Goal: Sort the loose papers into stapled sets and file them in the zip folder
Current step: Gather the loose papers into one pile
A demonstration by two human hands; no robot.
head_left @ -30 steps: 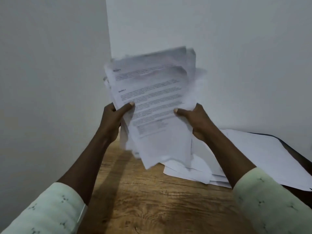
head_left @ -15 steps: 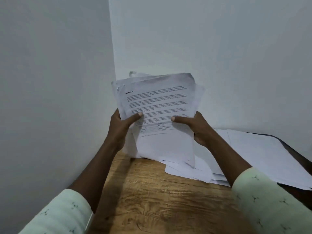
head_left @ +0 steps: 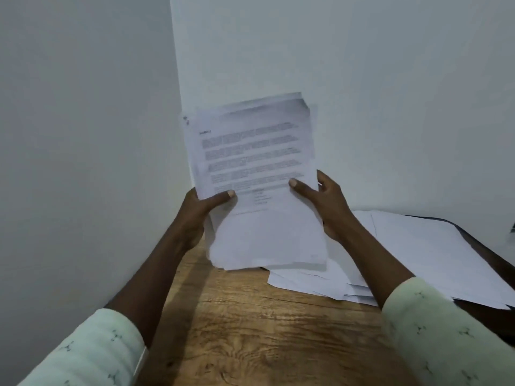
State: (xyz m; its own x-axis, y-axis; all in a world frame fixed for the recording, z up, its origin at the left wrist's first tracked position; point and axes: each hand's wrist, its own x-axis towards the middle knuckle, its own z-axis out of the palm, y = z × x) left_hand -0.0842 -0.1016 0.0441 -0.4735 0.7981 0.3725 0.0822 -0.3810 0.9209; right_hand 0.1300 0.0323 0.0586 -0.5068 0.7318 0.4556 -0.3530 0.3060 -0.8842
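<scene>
Thumbs in front, the left hand and right hand pinch the upright stack of white printed paper sheets by its side edges, over the brown wooden table at far left. It is probably light and floppy, with sheets apt to slide, so side edges suit.

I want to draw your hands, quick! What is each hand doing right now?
Left hand: grips the paper stack by its left edge, thumb in front.
Right hand: pinches the same stack's right edge, thumb in front.
</scene>
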